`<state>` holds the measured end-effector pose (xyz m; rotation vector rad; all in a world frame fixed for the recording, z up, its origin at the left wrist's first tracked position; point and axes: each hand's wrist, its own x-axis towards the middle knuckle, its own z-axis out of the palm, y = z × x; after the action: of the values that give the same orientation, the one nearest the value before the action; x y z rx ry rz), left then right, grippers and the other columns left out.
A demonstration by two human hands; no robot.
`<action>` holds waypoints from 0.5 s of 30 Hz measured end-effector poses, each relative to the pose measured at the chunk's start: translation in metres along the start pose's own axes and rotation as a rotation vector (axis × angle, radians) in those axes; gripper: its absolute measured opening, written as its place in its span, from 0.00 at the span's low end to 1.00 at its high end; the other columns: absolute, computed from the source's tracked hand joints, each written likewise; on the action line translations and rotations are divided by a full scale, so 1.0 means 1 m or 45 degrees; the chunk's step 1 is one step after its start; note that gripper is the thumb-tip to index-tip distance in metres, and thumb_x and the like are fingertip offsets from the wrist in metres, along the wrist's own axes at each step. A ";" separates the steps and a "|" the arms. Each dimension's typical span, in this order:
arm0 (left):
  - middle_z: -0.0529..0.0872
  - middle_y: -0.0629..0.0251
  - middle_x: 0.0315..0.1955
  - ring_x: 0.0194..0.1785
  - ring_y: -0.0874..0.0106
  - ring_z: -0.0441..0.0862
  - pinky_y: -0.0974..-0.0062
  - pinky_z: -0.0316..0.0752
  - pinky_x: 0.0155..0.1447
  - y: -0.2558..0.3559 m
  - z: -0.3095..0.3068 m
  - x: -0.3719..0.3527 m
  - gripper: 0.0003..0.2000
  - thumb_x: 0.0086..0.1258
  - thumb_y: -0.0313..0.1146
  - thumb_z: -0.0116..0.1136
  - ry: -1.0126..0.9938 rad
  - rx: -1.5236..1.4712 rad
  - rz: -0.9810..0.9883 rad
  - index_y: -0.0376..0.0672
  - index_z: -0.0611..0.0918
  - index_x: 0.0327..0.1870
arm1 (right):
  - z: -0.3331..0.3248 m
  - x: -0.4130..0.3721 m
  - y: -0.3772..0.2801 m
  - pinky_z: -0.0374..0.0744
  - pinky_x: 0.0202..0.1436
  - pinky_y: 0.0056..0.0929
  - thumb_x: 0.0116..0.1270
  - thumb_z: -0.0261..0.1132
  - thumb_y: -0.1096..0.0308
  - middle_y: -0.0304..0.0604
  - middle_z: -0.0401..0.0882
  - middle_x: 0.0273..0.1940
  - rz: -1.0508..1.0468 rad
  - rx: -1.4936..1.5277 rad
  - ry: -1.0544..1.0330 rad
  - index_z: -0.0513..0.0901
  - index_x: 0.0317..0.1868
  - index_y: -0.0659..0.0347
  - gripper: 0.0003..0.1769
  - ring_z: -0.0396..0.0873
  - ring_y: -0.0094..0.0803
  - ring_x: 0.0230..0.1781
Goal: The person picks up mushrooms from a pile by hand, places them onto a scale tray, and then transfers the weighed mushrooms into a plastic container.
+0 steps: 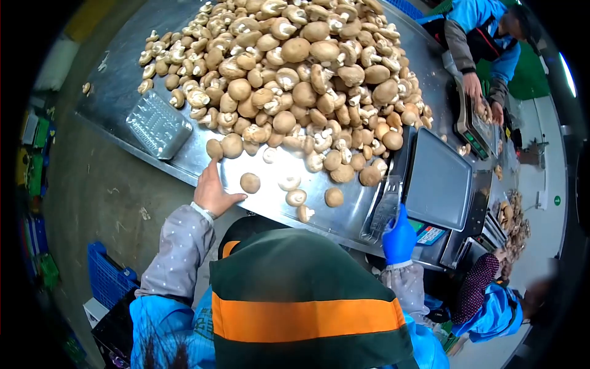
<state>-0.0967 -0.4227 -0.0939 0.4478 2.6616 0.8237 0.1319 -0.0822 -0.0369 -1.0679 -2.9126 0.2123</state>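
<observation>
A large heap of brown mushrooms (295, 80) covers the metal table (270, 212). My bare left hand (214, 189) is at the table's front edge, fingers apart, its fingertips close to a mushroom (214, 149) at the edge of the heap. My right hand (399, 237), in a blue glove, has its fingers closed at a clear plastic tray (386, 206) beside a scale (430, 234) with a grey top plate (437, 178). Several loose mushrooms lie between my hands. Another clear plastic tray (158, 126) rests on the table at the left.
Across the table at upper right, a co-worker's hands (476, 89) are over another scale (473, 138). A second co-worker (491, 307) is at lower right, near more mushrooms (515, 227). A blue crate (110, 277) stands on the floor at left.
</observation>
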 end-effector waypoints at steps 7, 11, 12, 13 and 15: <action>0.68 0.43 0.58 0.61 0.54 0.70 0.63 0.66 0.67 0.035 0.088 0.033 0.59 0.35 0.39 0.83 -0.197 -0.636 0.032 0.31 0.51 0.67 | 0.098 0.019 0.010 0.79 0.28 0.40 0.68 0.56 0.75 0.51 0.84 0.32 0.286 0.839 -0.020 0.70 0.65 0.54 0.24 0.83 0.41 0.27; 0.67 0.45 0.57 0.62 0.56 0.67 0.63 0.67 0.66 0.079 0.123 0.056 0.61 0.37 0.36 0.82 -0.125 -0.847 0.018 0.35 0.44 0.68 | 0.105 0.037 -0.008 0.80 0.25 0.28 0.71 0.53 0.77 0.48 0.84 0.37 0.382 1.254 -0.216 0.72 0.63 0.58 0.20 0.82 0.29 0.27; 0.67 0.45 0.58 0.62 0.56 0.67 0.63 0.67 0.66 0.082 0.124 0.059 0.61 0.37 0.36 0.82 -0.174 -0.851 0.026 0.35 0.44 0.68 | 0.111 0.042 -0.012 0.80 0.26 0.28 0.71 0.52 0.76 0.48 0.84 0.38 0.383 1.351 -0.221 0.73 0.63 0.59 0.20 0.82 0.30 0.28; 0.67 0.46 0.58 0.62 0.56 0.67 0.62 0.67 0.66 0.085 0.123 0.063 0.61 0.37 0.36 0.82 -0.224 -0.852 0.036 0.35 0.44 0.68 | 0.115 0.048 -0.017 0.80 0.26 0.28 0.71 0.53 0.76 0.48 0.83 0.39 0.385 1.491 -0.266 0.73 0.63 0.59 0.20 0.83 0.30 0.29; 0.67 0.46 0.59 0.66 0.56 0.65 0.60 0.66 0.68 0.079 0.136 0.073 0.63 0.36 0.37 0.83 -0.439 -0.783 0.052 0.34 0.43 0.68 | 0.121 0.064 -0.033 0.81 0.27 0.27 0.71 0.53 0.76 0.47 0.83 0.40 0.380 1.775 -0.358 0.73 0.63 0.60 0.20 0.83 0.29 0.30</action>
<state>-0.0943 -0.2662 -0.1691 0.4319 1.9626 1.3673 0.0528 -0.0800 -0.1531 -1.0800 -1.8068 2.0508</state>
